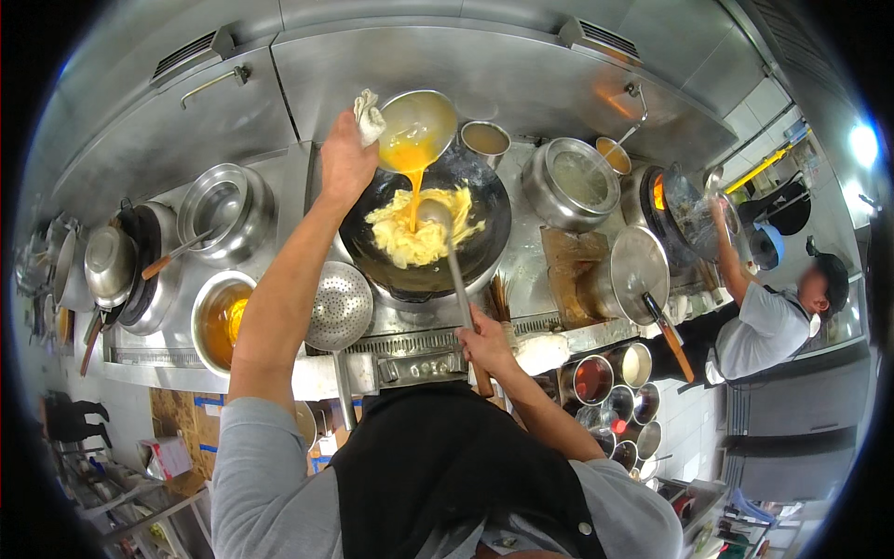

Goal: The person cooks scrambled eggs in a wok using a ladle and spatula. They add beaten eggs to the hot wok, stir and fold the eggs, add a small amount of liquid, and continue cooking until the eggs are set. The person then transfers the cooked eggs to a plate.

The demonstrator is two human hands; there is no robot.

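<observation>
My left hand [347, 157] grips a folded cloth [368, 117] at the rim of a tilted metal bowl [422, 122]. Beaten egg [416, 185] streams from the bowl into a black wok [489, 227]. Soft, partly cooked egg [398, 241] lies in the wok. My right hand [487, 342] is closed around the handle of a long metal ladle [436, 213], whose head rests in the egg below the stream. A perforated metal skimmer [339, 305] lies to the left of the wok's near side. Left of it stands a bowl of orange-yellow liquid [213, 314].
A lidded-looking steel pot [538, 185] and a can of liquid [485, 140] stand behind and right. A strainer [639, 276] and a bamboo brush [501, 297] are on the right. Seasoning containers [594, 381] stand lower right. A co-worker [768, 328] handles another wok at far right.
</observation>
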